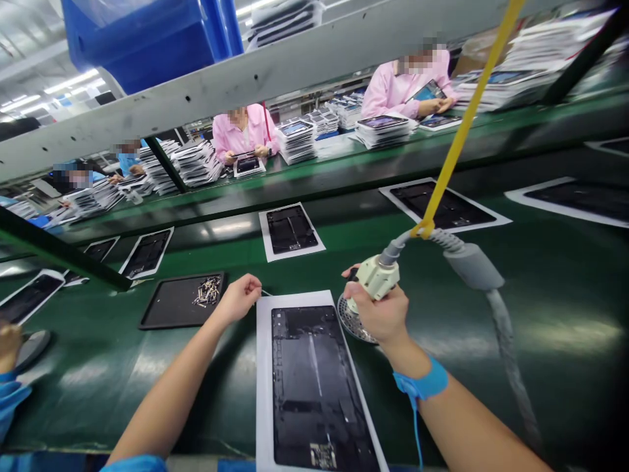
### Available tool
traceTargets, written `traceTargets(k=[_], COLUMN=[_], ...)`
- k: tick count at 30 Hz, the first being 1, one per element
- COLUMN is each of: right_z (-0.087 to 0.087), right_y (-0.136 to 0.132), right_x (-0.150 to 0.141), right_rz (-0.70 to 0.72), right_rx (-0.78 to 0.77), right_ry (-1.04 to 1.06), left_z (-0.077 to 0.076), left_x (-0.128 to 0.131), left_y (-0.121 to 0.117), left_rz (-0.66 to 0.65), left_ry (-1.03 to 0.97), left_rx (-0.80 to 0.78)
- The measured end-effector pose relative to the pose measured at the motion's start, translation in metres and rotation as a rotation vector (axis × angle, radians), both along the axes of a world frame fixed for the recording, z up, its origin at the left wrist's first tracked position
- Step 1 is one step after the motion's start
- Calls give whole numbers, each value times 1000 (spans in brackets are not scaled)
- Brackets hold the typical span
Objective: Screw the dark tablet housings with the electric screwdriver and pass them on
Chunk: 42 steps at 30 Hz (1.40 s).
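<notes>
My right hand [378, 311] is shut around the pale green body of an electric screwdriver [377, 276], which hangs from a yellow cord [464, 118] and trails a grey cable [501, 328]. Under that hand lies a round perforated metal dish [354, 321]. My left hand [239, 299] pinches a thin pale stick [266, 293] just beside a black tablet back panel [314, 387], which rests on a white sheet [295, 300]. A black tray [162, 308] holding a small heap of screws [208, 292] lies left of that hand.
More black panels on white sheets lie along the green workbench [555, 328]. A grey shelf rail [206, 92] crosses above them, with a blue bin [142, 39] overhead. Co-workers in pink and blue sit beyond, among stacks of tablets. A blue strap [420, 380] circles my right wrist.
</notes>
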State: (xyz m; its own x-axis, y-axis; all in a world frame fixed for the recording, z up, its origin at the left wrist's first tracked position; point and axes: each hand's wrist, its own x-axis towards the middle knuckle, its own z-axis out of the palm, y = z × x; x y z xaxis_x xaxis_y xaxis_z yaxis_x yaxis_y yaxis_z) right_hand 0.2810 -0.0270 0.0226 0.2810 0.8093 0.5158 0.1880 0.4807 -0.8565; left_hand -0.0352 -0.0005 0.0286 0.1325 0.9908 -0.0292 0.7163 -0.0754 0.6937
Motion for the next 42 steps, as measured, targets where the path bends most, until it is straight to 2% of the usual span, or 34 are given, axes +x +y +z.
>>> traceTargets(k=[2, 4, 8, 14, 19, 29, 38, 42], right_z=[0, -1, -1, 1, 0, -2, -2, -1], right_y=[0, 0, 0, -1, -2, -2, -3, -3], right_x=[0, 0, -1, -1, 0, -1, -2, -2], right_rz=[3, 8, 17, -3, 9, 19, 10, 12], right_rx=[-9, -13, -10, -26, -32, -52, -61, -53], right_ry=[0, 11, 36, 17, 4, 28, 35, 29], left_z=[-6, -13, -24, -27, -31, -41, -45, -43], left_x=[4, 9, 15, 17, 19, 21, 18, 17], left_y=[-19, -36, -50, -48, -48, -48, -61, -61], left_rz=[1, -6, -29, -175, -185, -290, -332, -310], left_ry=[-140, -196, -148, -27, -23, 94, 237, 291], left_rx=[-27, -67, -30, 238, 355, 470, 499, 522])
